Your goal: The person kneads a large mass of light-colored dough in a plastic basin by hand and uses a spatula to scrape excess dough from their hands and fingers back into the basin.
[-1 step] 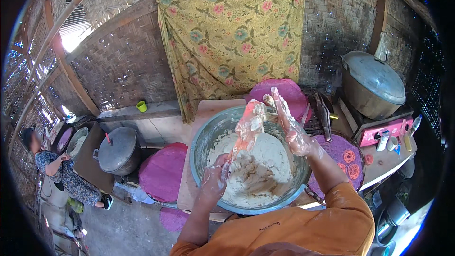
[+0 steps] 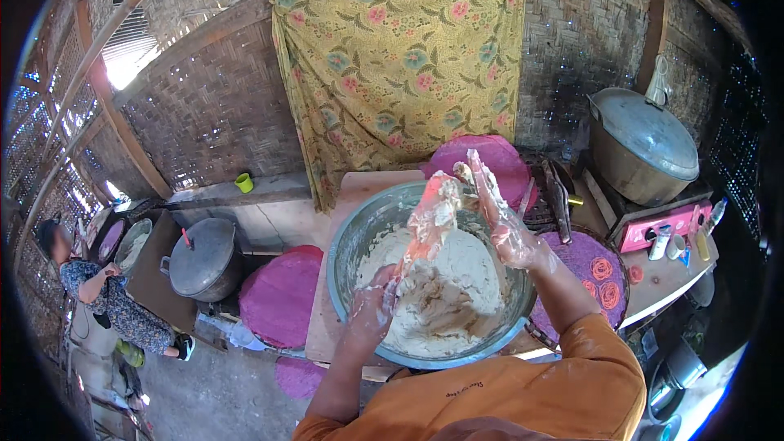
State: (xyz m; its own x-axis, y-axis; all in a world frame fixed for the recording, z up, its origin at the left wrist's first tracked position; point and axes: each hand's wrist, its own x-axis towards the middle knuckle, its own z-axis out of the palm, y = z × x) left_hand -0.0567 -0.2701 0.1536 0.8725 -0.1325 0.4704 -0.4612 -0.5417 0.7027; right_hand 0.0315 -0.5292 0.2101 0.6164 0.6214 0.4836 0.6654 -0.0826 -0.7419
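My left hand [image 2: 371, 302], smeared with white, grips a pink utensil [image 2: 429, 220] thickly coated in pale dough. My right hand [image 2: 518, 245], also smeared, is closed on a long dough-coated utensil [image 2: 486, 184]; its exact shape is obscured. Both utensils are raised over a large metal basin [image 2: 347, 241], their coated upper ends close together. Inside the basin lies a mound of white flour or dough [image 2: 441, 310] with a tan, darker patch. The basin rests on a pale board [image 2: 322, 347].
Pink round sheets [image 2: 278, 294] lie left; another [image 2: 478, 163] is behind. A purple tray [image 2: 563, 278] with coiled orange shapes sits right, below a big lidded pot [image 2: 641, 147]. A second pot [image 2: 204, 257] and another person [image 2: 122, 310] are left. Patterned cloth [image 2: 396, 73] hangs behind.
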